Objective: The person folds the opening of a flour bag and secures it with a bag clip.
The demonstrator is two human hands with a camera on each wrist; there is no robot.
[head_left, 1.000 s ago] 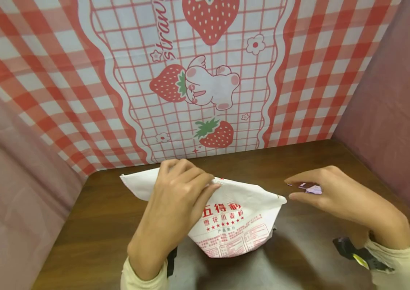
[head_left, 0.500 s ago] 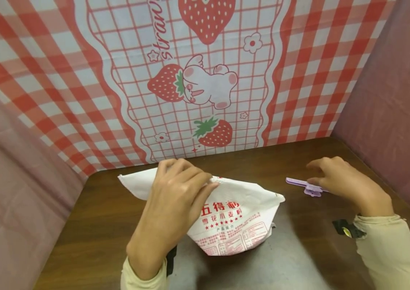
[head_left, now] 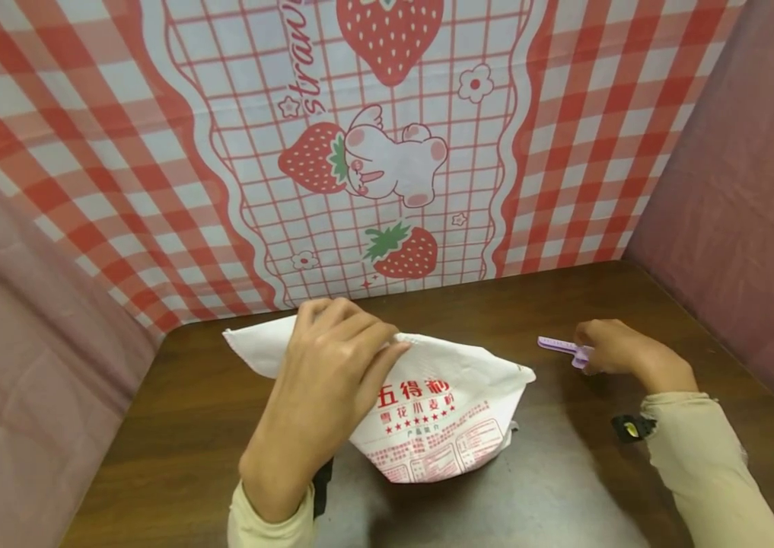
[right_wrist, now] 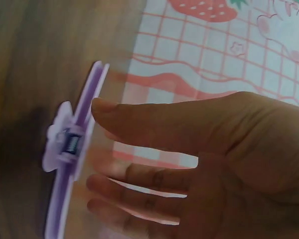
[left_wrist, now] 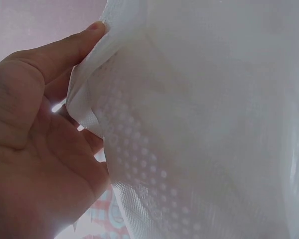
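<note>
A white flour bag [head_left: 441, 407] with red printing stands on the table, its top edge folded over. My left hand [head_left: 318, 380] grips that top edge, the thumb on the near side; the left wrist view shows the thumb pressing the white woven bag [left_wrist: 199, 99]. To the right, a purple bag-sealing clip [head_left: 561, 345] lies on the wood. My right hand [head_left: 622, 352] is at the clip and hides its right end. In the right wrist view the thumb and fingers stretch out straight to the edge of the clip [right_wrist: 82, 112], whose spring shows at the middle.
The brown wooden table [head_left: 202, 403] meets a red-and-white strawberry-print cloth [head_left: 256, 152] at the back. Pink curtains hang on the left [head_left: 10, 304] and right [head_left: 736, 251] sides.
My right hand has moved rightward away from the bag, then down to the purple clip, which has come into view on the table. The left hand keeps its grip on the bag.
</note>
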